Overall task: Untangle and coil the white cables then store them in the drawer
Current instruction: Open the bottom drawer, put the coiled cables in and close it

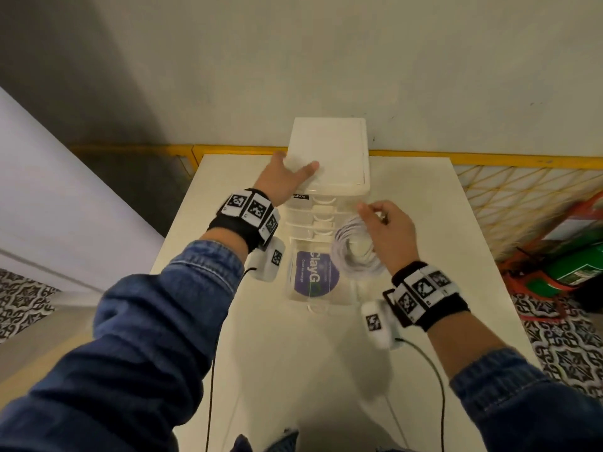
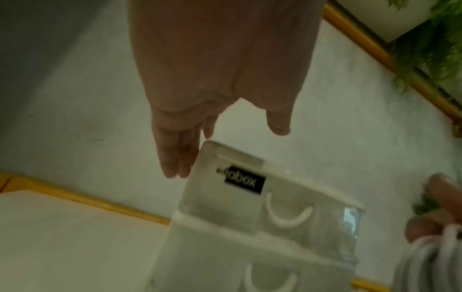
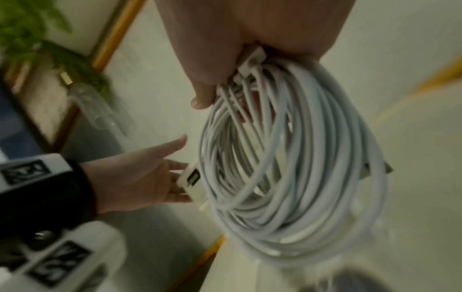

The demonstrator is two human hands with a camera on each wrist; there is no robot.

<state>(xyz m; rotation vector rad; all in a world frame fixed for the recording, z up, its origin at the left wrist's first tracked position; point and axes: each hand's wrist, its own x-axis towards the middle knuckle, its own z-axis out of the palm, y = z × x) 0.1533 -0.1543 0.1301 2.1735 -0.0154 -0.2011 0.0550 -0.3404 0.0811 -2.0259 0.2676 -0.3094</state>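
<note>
A clear plastic drawer unit [image 1: 332, 148] with a white top stands at the back of the white table [image 1: 440, 262]. Its bottom drawer [image 1: 321, 303] is pulled out toward me, and a purple-labelled item [image 1: 315, 272] lies inside. My left hand [image 1: 287, 177] rests flat on the unit's front left top corner, with straight fingers [image 2: 175, 158] down its side. My right hand [image 1: 385, 230] grips a coil of white cables [image 1: 355, 252] by its upper part. The coil [image 3: 287, 158] hangs above the right side of the drawer, with plugs showing among the loops.
A yellow lattice fence [image 1: 522, 197] runs behind and to the right of the table. A green cylinder on a red stand [image 1: 574, 262] sits on the patterned floor at the right. Black wrist-camera wires [image 1: 434, 386] trail over the near part of the table.
</note>
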